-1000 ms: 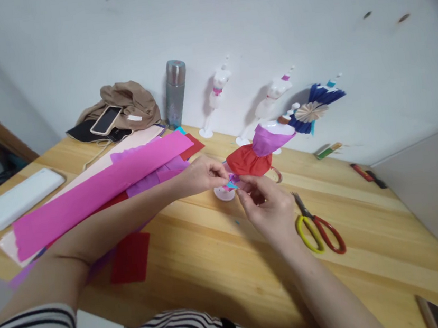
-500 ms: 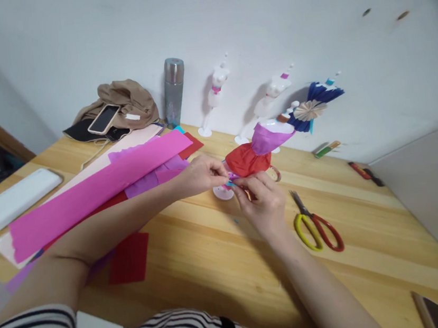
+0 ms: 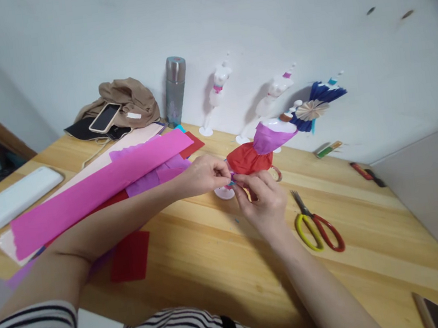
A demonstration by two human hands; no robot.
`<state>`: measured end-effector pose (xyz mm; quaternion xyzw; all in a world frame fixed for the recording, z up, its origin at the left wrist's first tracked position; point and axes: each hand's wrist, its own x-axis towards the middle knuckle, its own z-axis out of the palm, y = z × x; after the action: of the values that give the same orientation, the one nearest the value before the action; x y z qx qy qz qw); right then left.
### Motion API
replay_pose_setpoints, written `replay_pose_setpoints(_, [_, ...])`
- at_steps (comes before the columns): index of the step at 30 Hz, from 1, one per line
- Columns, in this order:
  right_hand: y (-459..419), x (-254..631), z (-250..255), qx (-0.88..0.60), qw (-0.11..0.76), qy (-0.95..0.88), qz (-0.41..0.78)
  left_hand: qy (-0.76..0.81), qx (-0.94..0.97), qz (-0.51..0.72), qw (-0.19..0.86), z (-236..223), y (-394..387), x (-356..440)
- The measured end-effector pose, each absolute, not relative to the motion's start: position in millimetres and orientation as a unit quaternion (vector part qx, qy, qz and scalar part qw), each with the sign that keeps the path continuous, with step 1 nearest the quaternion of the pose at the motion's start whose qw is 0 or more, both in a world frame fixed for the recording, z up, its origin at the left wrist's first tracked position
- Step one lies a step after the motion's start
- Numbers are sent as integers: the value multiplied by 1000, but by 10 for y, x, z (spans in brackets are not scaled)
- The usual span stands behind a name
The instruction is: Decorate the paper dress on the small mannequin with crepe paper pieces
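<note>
My left hand (image 3: pixel 209 176) and my right hand (image 3: pixel 263 198) meet fingertip to fingertip over the table, both closed in a pinch. Between them shows a tiny blue and purple piece (image 3: pixel 232 180), apparently paper, mostly covered by the fingers. Just behind the fingers stands a small mannequin (image 3: pixel 276 125) wearing a purple paper top (image 3: pixel 272 139) and a gathered red paper skirt (image 3: pixel 245 159). Its round base (image 3: pixel 224 193) peeks out below my left fingers. To the right of my right hand lie scissors (image 3: pixel 313 227) with one yellow and one red handle.
Coloured paper strips, topped by a pink one (image 3: pixel 98 192), spread on the left beside a white device (image 3: pixel 19 198). Against the wall stand a flask (image 3: pixel 176 92) and white mannequins (image 3: pixel 218 92). A brown cloth bag (image 3: pixel 131 100) and phone (image 3: pixel 105 118) lie back left.
My fingertips have shifted slightly around the small piece, and more purple shows between them. The view has moved a little; the other things stay in place.
</note>
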<state>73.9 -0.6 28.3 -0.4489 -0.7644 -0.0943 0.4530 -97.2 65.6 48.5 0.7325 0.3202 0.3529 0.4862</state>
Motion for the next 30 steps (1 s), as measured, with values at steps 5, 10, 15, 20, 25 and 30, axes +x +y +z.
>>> replay_pose_setpoints(5, [-8,741,281,-430,451,-774,-110,317,730,343,499,524,638,-974])
replay_pose_setpoints(10, [-5,730,291,-438,453,-770,-102,318,738,338,490,520,631,-976])
replay_pose_setpoints(15, [9,720,309,-429,465,-769,-91,308,758,333,469,525,630,-1005])
replay_pose_setpoints(20, [12,718,313,-432,474,-763,-80,315,785,343,408,595,609,-1075])
replay_pose_setpoints(25, [3,712,303,-450,472,-755,-74,306,835,356,288,583,548,-1111])
replay_pose_setpoints(30, [1,707,307,-433,478,-761,-74,269,883,345,172,483,515,-1080])
